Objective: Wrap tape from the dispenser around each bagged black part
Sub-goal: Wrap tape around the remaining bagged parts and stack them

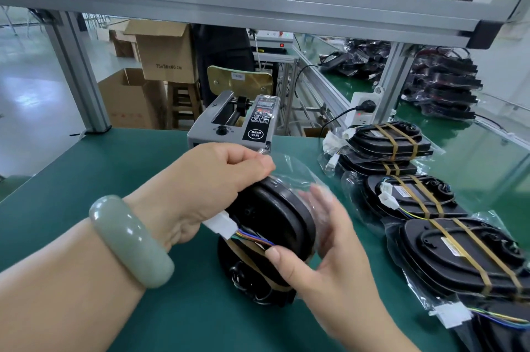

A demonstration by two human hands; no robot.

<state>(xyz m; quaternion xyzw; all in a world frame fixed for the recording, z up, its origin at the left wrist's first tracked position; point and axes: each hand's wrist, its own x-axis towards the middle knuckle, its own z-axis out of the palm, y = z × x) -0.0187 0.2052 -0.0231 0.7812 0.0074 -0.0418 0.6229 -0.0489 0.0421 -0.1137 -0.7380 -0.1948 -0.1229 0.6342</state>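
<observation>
Snugly in left grip (218, 179), bagged part (275, 216)

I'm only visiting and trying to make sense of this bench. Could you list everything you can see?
tape dispenser: one, grey and black, at the mat's far edge
bagged black part: one, black in clear plastic, held above the mat
taped parts: at least five, black with brown bands, in a row on the right
mat: one, green, covering the bench
cardboard boxes: three, brown, behind the bench on the left
power strip: one, white, right of the dispenser
bracelet: one, pale green, on the left wrist
left hand: one, pinches the bag's top
right hand: one, grips the part's right side
</observation>
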